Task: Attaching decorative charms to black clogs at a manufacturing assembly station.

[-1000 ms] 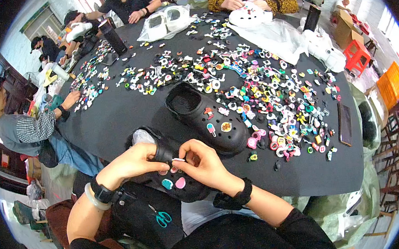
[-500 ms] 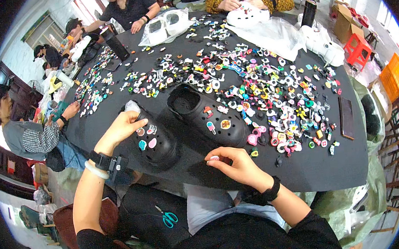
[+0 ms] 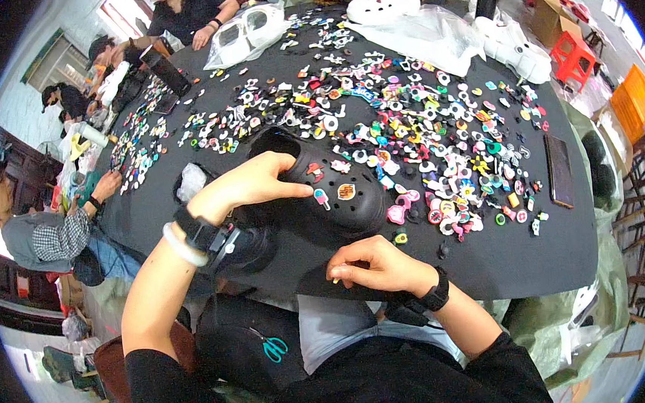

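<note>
My left hand [image 3: 256, 180] reaches across to the right-hand black clog [image 3: 348, 216] and grips it, thumb by a popsicle charm [image 3: 321, 198] and fingers at the shoe's opening. More charms sit in this clog's holes, among them a red figure and an orange-edged badge [image 3: 346, 192]. Behind my left wrist is the other black clog [image 3: 254, 252], mostly hidden, with crumpled clear plastic [image 3: 191, 180] at its heel end. My right hand [image 3: 377, 267] is closed near the table's front edge, pinching a small charm [image 3: 335, 280] of which only a pale edge shows.
Loose colourful charms [image 3: 438, 128] spread over the black table [image 3: 524, 265]. A dark phone [image 3: 559, 171] lies at the right, white clogs [image 3: 519, 49] and plastic bags farther back. Other people sit around the far and left sides. Teal-handled scissors [image 3: 275, 348] lie below the table edge.
My left hand has moved right from the left clog to the right one. The right hand has turned a little, still pinching the charm. The whole view has shifted slightly.
</note>
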Tool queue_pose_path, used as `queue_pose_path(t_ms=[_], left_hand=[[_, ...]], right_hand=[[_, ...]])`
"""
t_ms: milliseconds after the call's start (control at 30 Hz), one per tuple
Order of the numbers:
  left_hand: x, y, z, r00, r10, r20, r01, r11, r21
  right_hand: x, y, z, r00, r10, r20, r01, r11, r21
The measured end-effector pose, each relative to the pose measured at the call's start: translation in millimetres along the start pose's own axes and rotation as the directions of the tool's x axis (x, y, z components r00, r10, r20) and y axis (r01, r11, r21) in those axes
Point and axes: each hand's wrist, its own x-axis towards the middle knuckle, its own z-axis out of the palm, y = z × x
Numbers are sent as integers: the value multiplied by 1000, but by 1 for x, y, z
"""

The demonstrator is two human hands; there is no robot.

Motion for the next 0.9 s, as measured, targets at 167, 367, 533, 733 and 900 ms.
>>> queue_pose_path(t_ms=[167,367,533,733,900], left_hand=[[10,-9,1,987,12,163,47,934,-355],[-15,8,25,981,5,191,65,933,-354],[-47,34,40,961,86,263,0,951,-309],[-52,40,50,947,188,262,-121,960,-254],[-48,37,48,930,192,314,-93,948,-304]], right_hand=[[-5,-4,-3,991,37,-131,-4,972,237],[-25,10,-30,882,-72,-466,383,686,619],[-46,-9,-29,881,19,-472,300,750,590],[-63,-27,-21,877,173,-449,31,911,411],[-51,-34,2,883,91,-460,-47,993,104]])
